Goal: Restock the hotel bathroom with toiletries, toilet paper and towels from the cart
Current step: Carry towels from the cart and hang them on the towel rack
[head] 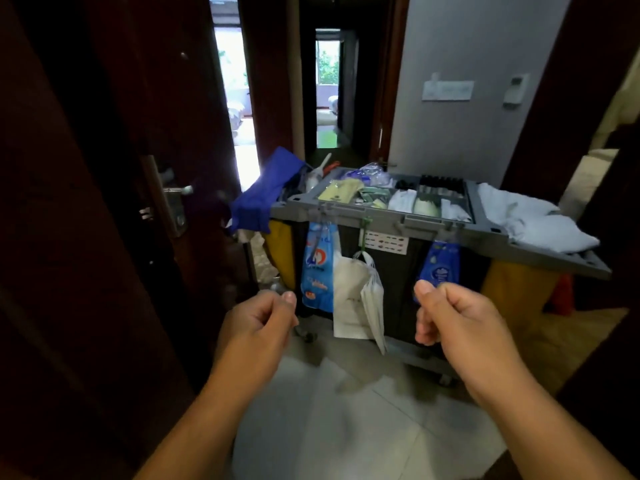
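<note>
Dark wooden door (86, 202) at 9 o'clock, standing open, lever handle (178, 190) on its edge.

Left hand (256, 323): raised at 7 o'clock of the cart, fingers curled into a loose fist, thumb laid on top. Grips nothing and touches nothing.

Cart (381, 221) is dead ahead at 12 o'clock, past both hands, on the tiled floor. Its long axis runs roughly 9 to 3 o'clock, the right end swung nearer and dipping toward 4. The long side faces the camera.
- Blue cloth (266, 192) is draped over the cart's 9 o'clock end.
- The grey top tray is split into compartments of small packets and folded white items; contents are too small to tell apart.
- 3 things hang off the front rim: blue-and-white packet (317, 265), white bag (356, 299), dark blue packet (440, 268).
- White towels (533, 220) are piled on the 3 o'clock end, with a yellow sack (512, 282) below them.

Right hand (460, 317): at 5 o'clock of the cart, in front of the bottom of the dark blue packet. Contact with it cannot be told. Fingers are curled shut and the thumb is up. Nothing is held.

Switch plate (446, 90) is on the grey wall at 1 o'clock.
</note>
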